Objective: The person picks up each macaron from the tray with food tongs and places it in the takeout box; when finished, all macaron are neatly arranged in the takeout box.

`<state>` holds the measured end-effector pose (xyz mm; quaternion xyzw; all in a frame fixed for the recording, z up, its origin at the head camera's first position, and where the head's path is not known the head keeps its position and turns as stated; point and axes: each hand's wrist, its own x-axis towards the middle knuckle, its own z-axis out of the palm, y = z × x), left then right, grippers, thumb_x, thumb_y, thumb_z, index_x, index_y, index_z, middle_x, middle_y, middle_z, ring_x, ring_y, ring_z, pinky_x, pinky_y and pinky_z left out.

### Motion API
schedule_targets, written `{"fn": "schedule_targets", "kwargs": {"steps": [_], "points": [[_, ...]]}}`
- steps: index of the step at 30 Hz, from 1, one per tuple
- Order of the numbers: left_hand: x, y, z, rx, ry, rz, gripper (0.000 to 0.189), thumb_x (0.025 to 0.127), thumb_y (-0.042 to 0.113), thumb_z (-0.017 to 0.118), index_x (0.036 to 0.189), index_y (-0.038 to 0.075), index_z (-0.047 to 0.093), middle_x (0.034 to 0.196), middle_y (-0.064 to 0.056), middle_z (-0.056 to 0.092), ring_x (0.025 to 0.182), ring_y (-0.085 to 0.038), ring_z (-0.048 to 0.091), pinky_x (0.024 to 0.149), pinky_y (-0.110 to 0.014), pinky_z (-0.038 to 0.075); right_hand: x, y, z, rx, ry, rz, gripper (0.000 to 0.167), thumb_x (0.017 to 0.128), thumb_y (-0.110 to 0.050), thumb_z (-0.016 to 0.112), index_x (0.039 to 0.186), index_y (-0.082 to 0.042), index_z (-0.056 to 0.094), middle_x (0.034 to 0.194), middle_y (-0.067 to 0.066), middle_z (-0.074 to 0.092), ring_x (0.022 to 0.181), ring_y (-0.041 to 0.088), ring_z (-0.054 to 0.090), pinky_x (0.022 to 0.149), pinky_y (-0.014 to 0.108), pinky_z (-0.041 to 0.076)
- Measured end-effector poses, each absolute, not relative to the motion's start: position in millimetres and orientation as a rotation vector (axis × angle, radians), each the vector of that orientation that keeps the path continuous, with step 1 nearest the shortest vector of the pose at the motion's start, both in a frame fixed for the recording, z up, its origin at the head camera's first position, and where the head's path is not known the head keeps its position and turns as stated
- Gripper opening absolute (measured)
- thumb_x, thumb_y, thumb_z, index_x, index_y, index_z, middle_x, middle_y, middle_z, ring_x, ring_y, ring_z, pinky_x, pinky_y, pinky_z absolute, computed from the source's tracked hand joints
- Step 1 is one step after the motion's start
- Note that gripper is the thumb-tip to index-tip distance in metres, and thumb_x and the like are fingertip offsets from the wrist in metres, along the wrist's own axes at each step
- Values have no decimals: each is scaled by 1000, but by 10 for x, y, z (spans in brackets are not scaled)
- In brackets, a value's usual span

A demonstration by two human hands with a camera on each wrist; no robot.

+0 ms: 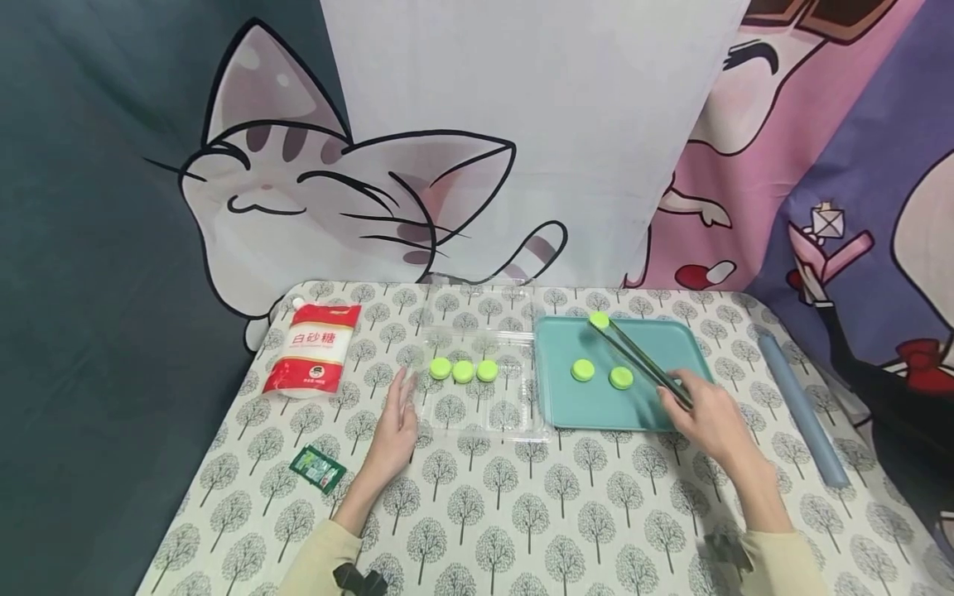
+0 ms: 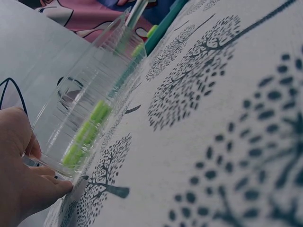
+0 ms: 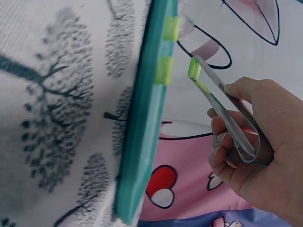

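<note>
Right hand [image 1: 704,414]: fingers and thumb curled around metal tongs [image 3: 232,116], thumb on one arm, fingertips against the other. The tong tips pinched one lime-green macaron [image 3: 194,68], raised above the tray; in the head view it overlapped the far rim.

Left hand [image 1: 395,422]: fingers fairly straight, lying along the left wall of a transparent plastic box [image 1: 484,432]. Thumb and fingertips touched near its corner; no firm grip on the rim could be made out.

Handling, as judged: macarons very light, shells probably brittle with a softer middle, likely to crack or dent under hard squeezing. Best hold: both tong tips level, across the two shells, with only light pressure; a smooth surface might let a macaron slip or turn if caught off-centre. Box judged light, thin-walled and flexible, easily nudged; best steadied by flat fingers low on a side wall.

Outward: three macarons [image 1: 464,372] sat in a row in the box, whose transparent lid [image 1: 477,308] lay folded back behind. Two macarons [image 1: 583,370] rested on the teal tray [image 1: 671,418], just right of the box.

Farther out: a red-and-white sugar bag [image 1: 316,352] and green packet [image 1: 318,469] lay to the left, a blue-grey rod [image 1: 805,410] at far right, all on the tree-print tablecloth [image 1: 507,513].
</note>
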<state>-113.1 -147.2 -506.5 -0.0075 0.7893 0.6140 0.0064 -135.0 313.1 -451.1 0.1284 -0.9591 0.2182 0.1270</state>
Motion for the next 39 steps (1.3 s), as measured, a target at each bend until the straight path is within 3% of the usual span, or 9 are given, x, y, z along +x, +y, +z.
{"fn": "schedule_targets", "kwargs": {"steps": [6,24,39], "points": [[-1131,-1472,-5064,-16,2466,1921,66,107,4,34,165,19,5,170,-9,20,156,-31,20,130,-47,11,-1283,3037,-4381,442,-2737,661,25,95,-17,67,117,-5,66,63,-4,49,51,6,38,44,22,34],[-1136,-1477,-5058,-11,2472,1921,66,107,4,34,165,17,5,169,-10,21,156,-32,20,130,-49,11,-1205,2667,-4084,757,-2662,689,26,89,-9,72,113,-2,68,70,-9,55,54,-4,40,42,17,39],[-1144,-1473,-5072,-2,2476,1917,66,107,4,35,165,17,5,169,-9,21,156,-32,22,129,-47,15,-1230,2385,-3994,884,-2807,617,26,93,-20,70,115,-7,70,76,-9,61,57,-4,43,47,16,41]]}}
